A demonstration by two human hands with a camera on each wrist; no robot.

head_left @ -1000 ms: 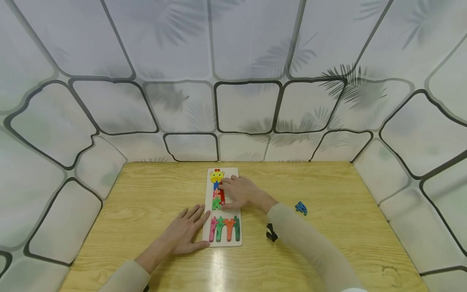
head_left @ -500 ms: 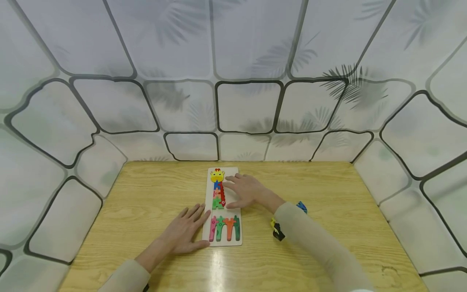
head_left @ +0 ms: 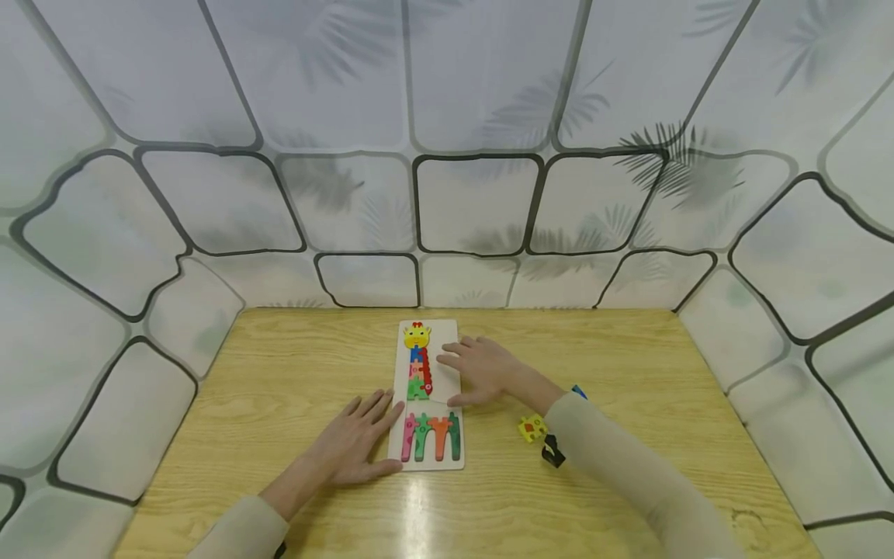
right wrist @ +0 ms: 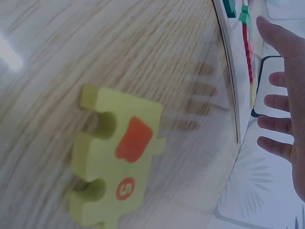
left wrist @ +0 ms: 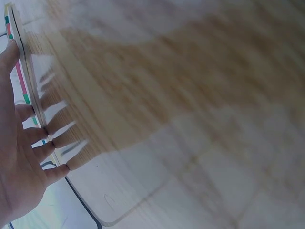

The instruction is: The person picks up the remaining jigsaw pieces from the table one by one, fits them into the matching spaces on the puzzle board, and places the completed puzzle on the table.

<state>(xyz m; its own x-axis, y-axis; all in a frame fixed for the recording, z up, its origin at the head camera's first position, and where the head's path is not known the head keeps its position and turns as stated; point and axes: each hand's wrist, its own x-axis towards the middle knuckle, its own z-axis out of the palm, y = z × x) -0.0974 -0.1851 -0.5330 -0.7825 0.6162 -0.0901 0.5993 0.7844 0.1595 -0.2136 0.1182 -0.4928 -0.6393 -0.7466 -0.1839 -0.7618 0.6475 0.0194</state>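
Note:
A white giraffe puzzle board (head_left: 445, 373) lies on the wooden table. Its yellow head piece (head_left: 417, 335), blue, pink and green neck pieces and a red mane piece (head_left: 427, 373) form a column at the top. Below a bare gap stand several leg pieces (head_left: 440, 439) in pink, green and orange. My left hand (head_left: 359, 442) lies with spread fingers along the board's left edge, thumb at its lower corner. Over the board's right edge is my right hand (head_left: 485, 373), fingers spread and nothing held. A yellow puzzle piece (right wrist: 121, 157) marked 5 lies beneath the right wrist.
A blue puzzle piece (head_left: 579, 391) shows only partly behind the right sleeve. Below the wrist is a black strap-like object (head_left: 552, 452), close to the yellow piece. White patterned curtain walls (head_left: 468, 206) stand round the table's back and sides.
My right hand has drawn back to the right from beside the red mane piece. Its forearm has uncovered the yellow piece and now covers most of the blue one. The left hand stays put.

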